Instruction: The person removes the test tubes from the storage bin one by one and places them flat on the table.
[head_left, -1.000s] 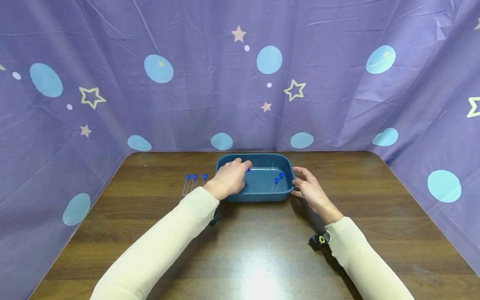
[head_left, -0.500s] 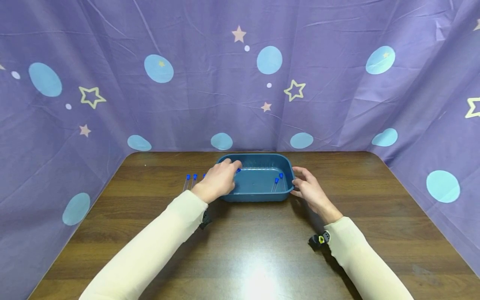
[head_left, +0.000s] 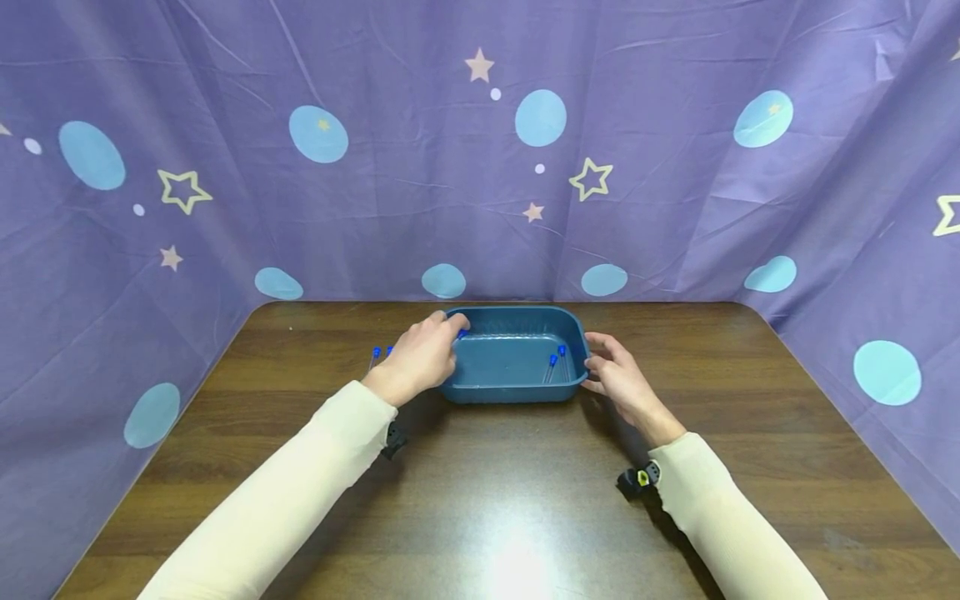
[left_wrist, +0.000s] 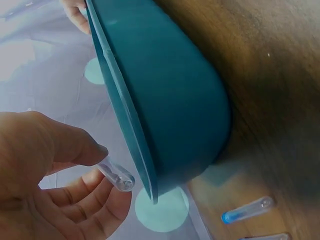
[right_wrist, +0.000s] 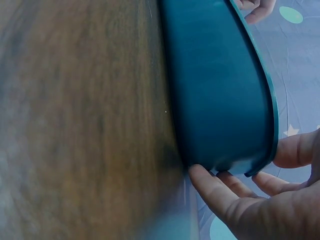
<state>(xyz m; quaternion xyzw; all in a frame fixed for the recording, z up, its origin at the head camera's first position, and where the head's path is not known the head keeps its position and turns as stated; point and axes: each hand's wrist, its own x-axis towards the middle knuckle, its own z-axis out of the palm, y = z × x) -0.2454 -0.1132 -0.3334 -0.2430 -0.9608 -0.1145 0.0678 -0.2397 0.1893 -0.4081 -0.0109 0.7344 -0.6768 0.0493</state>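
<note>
A blue tray (head_left: 517,315) sits at the middle back of the wooden table. Inside it, near the right wall, lie two clear tubes with blue caps (head_left: 556,365). My left hand (head_left: 448,335) hovers over the tray's left rim and pinches another clear tube (left_wrist: 116,176) between thumb and fingers; its blue cap (head_left: 461,333) peeks out past my fingers. My right hand (head_left: 600,367) holds the tray's right end, with fingers (right_wrist: 215,187) under the rim and the thumb above it. The tray's outer wall (right_wrist: 215,90) fills the right wrist view.
More blue-capped tubes (head_left: 374,356) lie on the table left of the tray, partly hidden by my left hand; one tube (left_wrist: 247,210) shows in the left wrist view. A purple curtain (head_left: 480,167) with stars and dots surrounds the table on three sides.
My left hand has drawn back leftward from inside the tray to its left rim, with the tube still pinched. The right hand has stayed at the tray's right end.
</note>
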